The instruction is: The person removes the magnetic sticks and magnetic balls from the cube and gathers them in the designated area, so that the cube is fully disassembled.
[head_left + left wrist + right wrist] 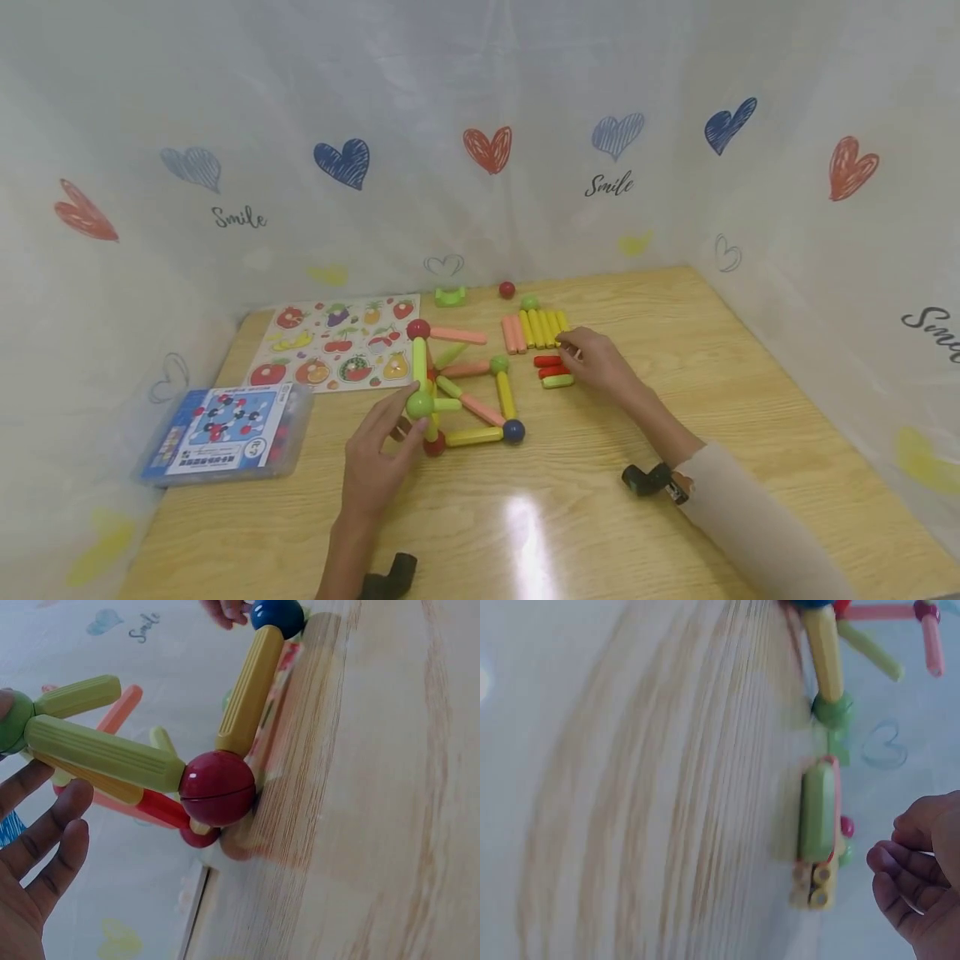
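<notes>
A frame of coloured magnetic rods and balls stands on the table, with a blue ball (513, 431) and a red ball (217, 787) at its lower corners. My left hand (375, 458) pinches the green ball (420, 405) at its upper near corner between thumb and fingers. Green rods run from that ball, one of them (105, 754) down to the red ball. To the right, my right hand (603, 365) hovers with loosely bent fingers by the near ends of a row of yellow rods (542, 329). Beneath it lie red rods (551, 367) and a short green rod (557, 382). Nothing shows between its fingers.
Left of the frame lie a fruit picture sheet (300, 354) and a plastic case with a blue printed cover (225, 433). Pink rods (513, 333) adjoin the yellow row. Behind are a loose red ball (507, 290), a green ball (529, 302) and a green curved piece (450, 297), near the curtain.
</notes>
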`<action>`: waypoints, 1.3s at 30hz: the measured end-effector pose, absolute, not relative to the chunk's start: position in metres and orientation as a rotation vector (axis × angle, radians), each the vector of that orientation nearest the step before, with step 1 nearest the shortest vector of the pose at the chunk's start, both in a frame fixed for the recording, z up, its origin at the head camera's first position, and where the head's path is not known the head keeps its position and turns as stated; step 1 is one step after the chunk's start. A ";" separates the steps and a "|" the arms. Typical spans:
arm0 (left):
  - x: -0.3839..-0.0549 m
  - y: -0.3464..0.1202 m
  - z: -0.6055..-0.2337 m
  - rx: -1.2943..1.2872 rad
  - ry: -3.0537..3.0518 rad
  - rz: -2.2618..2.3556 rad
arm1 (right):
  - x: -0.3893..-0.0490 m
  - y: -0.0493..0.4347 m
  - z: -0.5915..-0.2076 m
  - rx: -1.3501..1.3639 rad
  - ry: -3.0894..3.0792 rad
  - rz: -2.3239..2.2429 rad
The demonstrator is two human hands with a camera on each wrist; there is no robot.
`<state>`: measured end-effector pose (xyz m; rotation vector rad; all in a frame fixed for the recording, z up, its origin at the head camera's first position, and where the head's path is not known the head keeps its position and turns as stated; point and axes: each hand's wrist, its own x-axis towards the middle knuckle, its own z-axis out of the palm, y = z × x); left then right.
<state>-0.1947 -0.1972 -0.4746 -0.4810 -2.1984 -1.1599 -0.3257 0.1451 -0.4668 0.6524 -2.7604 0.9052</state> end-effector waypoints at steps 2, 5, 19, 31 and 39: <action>-0.194 -0.197 -0.475 -0.481 -2.195 -1.164 | -0.319 0.138 -0.464 0.731 -2.722 0.903; -0.195 -0.198 -0.475 -0.473 -2.201 -1.161 | -0.309 0.126 -0.461 0.854 -2.638 0.898; -0.196 -0.197 -0.477 -0.436 -2.224 -1.165 | -0.271 0.057 -0.452 1.296 -2.378 1.195; -0.195 -0.196 -0.478 -0.441 -2.258 -1.191 | -0.260 0.029 -0.455 1.336 -2.300 1.369; -0.194 -0.197 -0.474 -0.440 -2.242 -1.189 | -0.255 0.039 -0.453 1.351 -2.309 1.178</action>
